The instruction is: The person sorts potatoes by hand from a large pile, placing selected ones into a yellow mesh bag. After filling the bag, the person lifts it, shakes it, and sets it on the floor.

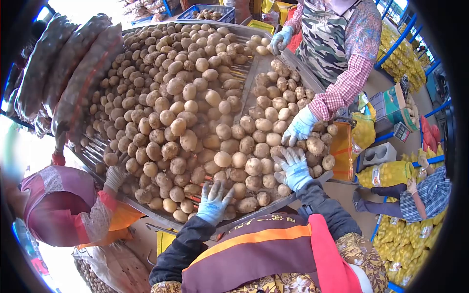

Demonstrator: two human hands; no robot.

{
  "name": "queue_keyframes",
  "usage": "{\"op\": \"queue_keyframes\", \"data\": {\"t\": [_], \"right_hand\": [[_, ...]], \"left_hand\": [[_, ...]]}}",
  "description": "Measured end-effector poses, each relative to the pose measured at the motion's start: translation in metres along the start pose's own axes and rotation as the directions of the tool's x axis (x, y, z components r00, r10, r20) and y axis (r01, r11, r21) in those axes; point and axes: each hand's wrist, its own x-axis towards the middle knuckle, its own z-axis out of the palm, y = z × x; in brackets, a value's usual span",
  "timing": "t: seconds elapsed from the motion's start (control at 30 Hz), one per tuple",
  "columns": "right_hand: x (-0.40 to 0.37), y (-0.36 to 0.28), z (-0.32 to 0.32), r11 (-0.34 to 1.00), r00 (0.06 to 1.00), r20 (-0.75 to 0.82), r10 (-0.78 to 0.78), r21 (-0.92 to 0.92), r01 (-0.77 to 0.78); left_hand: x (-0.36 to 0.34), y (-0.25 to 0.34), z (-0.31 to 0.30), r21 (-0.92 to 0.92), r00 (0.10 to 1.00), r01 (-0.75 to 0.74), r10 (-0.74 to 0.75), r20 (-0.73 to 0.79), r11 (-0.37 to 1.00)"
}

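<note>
My left hand [214, 202], in a light blue glove, rests at the near edge of a metal sorting table [246, 95]. Its fingers are spread against the potatoes [223, 159] and it grips none of them. To the right, my right hand [295, 170] wears a matching glove and lies open, fingertips on potatoes in the right-hand section. Just beyond it, a co-worker's gloved hand [299, 126] reaches into the same potatoes. Brown, soil-dusted potatoes cover most of the table, heaped highest in the middle and left.
A co-worker [337, 49] stands across the table, and another [63, 200] works at the left edge. Filled mesh sacks [90, 68] stack at the far left. An orange sack [341, 151] hangs at the table's right end. Yellow net bags [410, 249] and another person [420, 195] are farther right.
</note>
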Motion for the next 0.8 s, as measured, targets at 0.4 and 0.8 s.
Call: {"op": "queue_keyframes", "data": {"t": [0.4,0.8], "right_hand": [[0.131,-0.141,-0.004,0.963,0.954,0.185,-0.236,0.174,0.205],[0.038,-0.077,0.005,0.962,0.968,0.039,-0.248,0.127,0.241]], "left_hand": [[0.062,0.046,0.033,-0.257,0.985,-0.092,0.127,0.121,0.962],[-0.060,-0.009,-0.016,-0.290,0.969,0.233,-0.247,-0.012,0.928]]}}
